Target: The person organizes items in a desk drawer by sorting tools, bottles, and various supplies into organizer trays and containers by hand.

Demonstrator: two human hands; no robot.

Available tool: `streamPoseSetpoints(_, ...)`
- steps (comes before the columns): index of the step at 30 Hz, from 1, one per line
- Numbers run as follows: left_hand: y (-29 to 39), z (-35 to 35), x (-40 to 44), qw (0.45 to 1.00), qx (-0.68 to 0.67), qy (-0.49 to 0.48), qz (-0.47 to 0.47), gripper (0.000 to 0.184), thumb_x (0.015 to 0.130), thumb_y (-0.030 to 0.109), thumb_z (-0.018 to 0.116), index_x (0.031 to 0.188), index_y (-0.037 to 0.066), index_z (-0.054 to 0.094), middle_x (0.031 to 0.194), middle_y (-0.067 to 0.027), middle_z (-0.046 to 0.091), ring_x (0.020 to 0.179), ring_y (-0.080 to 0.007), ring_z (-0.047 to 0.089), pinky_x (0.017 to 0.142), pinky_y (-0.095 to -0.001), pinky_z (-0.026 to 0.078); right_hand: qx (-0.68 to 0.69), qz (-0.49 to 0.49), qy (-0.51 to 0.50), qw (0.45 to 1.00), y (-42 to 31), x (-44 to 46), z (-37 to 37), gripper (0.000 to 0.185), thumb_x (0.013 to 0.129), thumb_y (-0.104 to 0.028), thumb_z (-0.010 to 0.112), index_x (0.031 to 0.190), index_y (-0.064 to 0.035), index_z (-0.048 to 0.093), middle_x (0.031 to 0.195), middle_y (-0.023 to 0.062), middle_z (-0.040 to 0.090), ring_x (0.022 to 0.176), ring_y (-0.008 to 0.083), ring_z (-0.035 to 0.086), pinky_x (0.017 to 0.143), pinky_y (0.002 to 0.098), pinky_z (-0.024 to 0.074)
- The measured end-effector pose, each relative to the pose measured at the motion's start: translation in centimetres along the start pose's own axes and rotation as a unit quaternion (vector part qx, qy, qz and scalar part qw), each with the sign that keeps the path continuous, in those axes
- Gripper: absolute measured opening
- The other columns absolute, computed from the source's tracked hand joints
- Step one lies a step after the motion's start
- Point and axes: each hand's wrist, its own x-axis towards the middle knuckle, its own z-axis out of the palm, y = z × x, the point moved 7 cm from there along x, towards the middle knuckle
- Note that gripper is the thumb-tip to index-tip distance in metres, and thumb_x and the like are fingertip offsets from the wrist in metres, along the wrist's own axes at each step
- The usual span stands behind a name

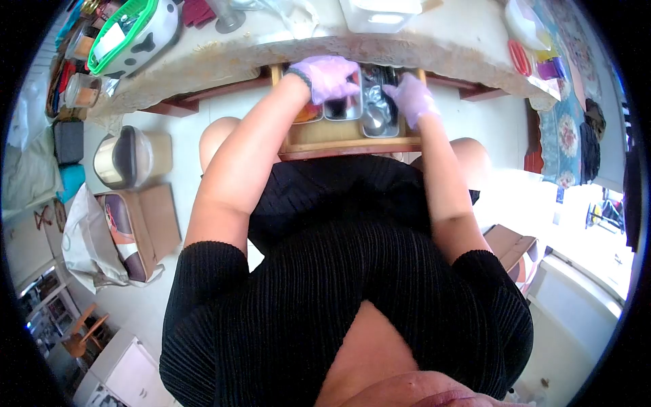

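Observation:
In the head view, both hands wear pale purple gloves and reach into an open wooden drawer. My left hand is over the middle tray, its fingers stretched and apart; nothing shows in them. The tray's dark contents are partly hidden beneath it. My right hand is at the right edge of the right-hand tray, fingers stretched toward shiny, dark and clear items inside. Whether it touches them I cannot tell. A third tray with orange contents sits at the left, mostly covered by my left hand.
A lace-edged tablecloth overhangs the drawer. On the table stand a green-rimmed basket and a white container; red-handled scissors lie at the right. A bin and a cardboard box stand on the floor, left.

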Motion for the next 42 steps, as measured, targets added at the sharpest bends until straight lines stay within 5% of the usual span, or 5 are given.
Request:
streamPoseSetpoints(7,-0.3,-0.3,-0.2,0.998,0.031,0.048,0.015,0.038,0.087,0.037,0.058,0.108,0.006,0.064,0.108,-0.0191,0.067,0.103,-0.0351,0.062,0.091,-0.0432,0.048,0.003,0.006,0.018,1.0,2.5,4.3,3.3,0.029,0.09,-0.014,0.046,0.109,0.0005,0.063,0.108,0.0262,0.066,0.103,0.0403,0.063,0.089,0.0457,0.0505)
streamPoseSetpoints(18,-3.1,1.6,2.3,0.979,0.154,0.038,-0.126,0.062,0.089,0.027,0.049,0.149,0.018,0.033,0.159,-0.0107,0.022,0.143,-0.0365,0.025,0.116,-0.0482,0.025,-0.065,0.004,-0.03,0.997,-1.1,2.0,1.1,0.038,0.088,-0.031,0.062,0.11,-0.0002,0.065,0.113,0.0218,0.066,0.105,0.0356,0.064,0.089,0.0423,0.0516)
streamPoseSetpoints(23,-5.2,0.4,3.0,0.988,0.081,0.116,-0.063,0.042,0.086,0.023,0.047,0.123,0.009,0.058,0.122,-0.0186,0.062,0.11,-0.0366,0.059,0.093,-0.0449,0.048,-0.08,0.045,-0.023,0.996,0.7,5.0,4.4,0.028,0.085,-0.023,0.062,0.101,-0.0023,0.071,0.109,0.0201,0.068,0.103,0.0334,0.066,0.086,0.0417,0.0537)
streamPoseSetpoints(36,-4.5,-0.2,2.5,0.99,0.052,0.133,0.007,0.04,0.084,0.032,0.05,0.108,0.002,0.064,0.108,-0.0214,0.065,0.102,-0.0382,0.061,0.09,-0.0456,0.048,-0.115,0.048,-0.046,0.991,1.9,4.5,4.8,0.023,0.078,-0.012,0.065,0.097,-0.0026,0.074,0.107,0.0204,0.069,0.102,0.0339,0.067,0.084,0.0411,0.0548)
streamPoseSetpoints(42,-3.8,0.3,2.7,0.996,0.054,0.018,-0.07,0.051,0.09,0.035,0.053,0.131,0.004,0.055,0.133,-0.0198,0.053,0.124,-0.0371,0.049,0.106,-0.0426,0.039,-0.202,-0.071,-0.045,0.976,2.3,5.5,5.6,0.024,0.084,-0.015,0.057,0.096,-0.0025,0.073,0.106,0.0228,0.067,0.102,0.0368,0.065,0.087,0.0438,0.0524)
